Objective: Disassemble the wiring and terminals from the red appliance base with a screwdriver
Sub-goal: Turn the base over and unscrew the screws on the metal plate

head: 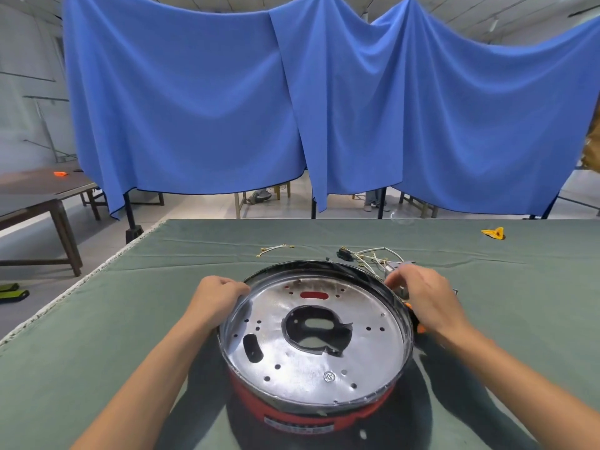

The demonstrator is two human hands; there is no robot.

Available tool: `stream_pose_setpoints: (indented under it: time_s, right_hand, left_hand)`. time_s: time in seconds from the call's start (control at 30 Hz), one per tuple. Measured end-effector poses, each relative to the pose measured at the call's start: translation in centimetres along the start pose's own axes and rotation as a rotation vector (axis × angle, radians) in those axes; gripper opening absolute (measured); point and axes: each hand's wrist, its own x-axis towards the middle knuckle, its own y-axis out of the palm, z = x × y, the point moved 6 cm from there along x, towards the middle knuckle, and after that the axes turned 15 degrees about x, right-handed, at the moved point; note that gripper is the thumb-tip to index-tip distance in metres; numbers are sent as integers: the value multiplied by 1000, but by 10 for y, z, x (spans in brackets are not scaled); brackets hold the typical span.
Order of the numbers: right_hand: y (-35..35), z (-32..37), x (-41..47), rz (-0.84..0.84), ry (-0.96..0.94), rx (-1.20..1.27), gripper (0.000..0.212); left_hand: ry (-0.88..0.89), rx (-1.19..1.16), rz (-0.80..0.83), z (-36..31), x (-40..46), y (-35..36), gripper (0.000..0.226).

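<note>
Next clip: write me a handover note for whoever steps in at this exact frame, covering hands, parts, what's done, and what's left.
Left hand grips the left rim of the red base.
Right hand is at the right rim, blurred; grip unclear.
Wire bundle lies on the cloth behind the base, and a loose wire sits further left.
Something orange shows under the right wrist; cannot identify it.
Done: no wiring visible inside the base.
Left: check for remaining terminals.

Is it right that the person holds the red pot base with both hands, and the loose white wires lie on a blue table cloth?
Not quite. In the head view the table cloth is green. The left hand and right hand do hold the red base, with white wires lying loose.
</note>
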Motion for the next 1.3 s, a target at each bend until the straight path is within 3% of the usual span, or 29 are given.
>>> stream_pose_setpoints:
  time_s: [0.07,0.13,0.23,0.33,0.43,0.5,0.63,0.77,0.87,0.97,1.07,1.13,1.2,1.3]
  right_hand:
    - [0,12,0,25,37,-22,35]
    - [6,16,-2,130,110,-221,16]
    - [17,12,-10,236,228,-308,26]
    - [19,8,-16,170,256,-171,30]
    - [6,19,-16,36,167,-150,30]
    - [-8,25,-14,-45,140,-146,30]
    - [-45,32,-16,-161,122,-158,37]
    - [-76,28,-33,-240,153,-240,37]
    - [-87,19,-46,-256,182,-244,35]
    - [-85,7,-58,-261,222,-185,29]
    - [-77,-4,-68,-236,256,-115,26]
    - [-71,-5,-74,-191,255,-134,24]
    - [-65,-1,-80,-149,217,-249,27]
    - [-59,21,-90,-136,56,-641,29]
  left_hand:
    - [-18,-35,9,-2,-2,0,14]
    - [-64,-140,45,-3,-7,-1,25]
    - [-133,-312,54,0,-16,-3,32]
    - [-161,-374,-20,8,-30,-6,20]
    - [-175,-443,-69,14,-44,-5,13]
    - [-149,-369,-63,17,-49,-2,12]
    - [-66,91,-33,16,-59,1,11]
    - [-24,259,-151,13,-62,-26,13]
    - [-24,355,-292,20,-69,-60,12]
    - [-38,461,-310,31,-78,-74,4]
    - [-60,738,-316,32,-92,-66,20]
    - [57,923,-393,13,-107,-53,27]
    - [292,937,-419,-15,-123,-30,28]
    - [508,796,-221,-47,-141,13,31]
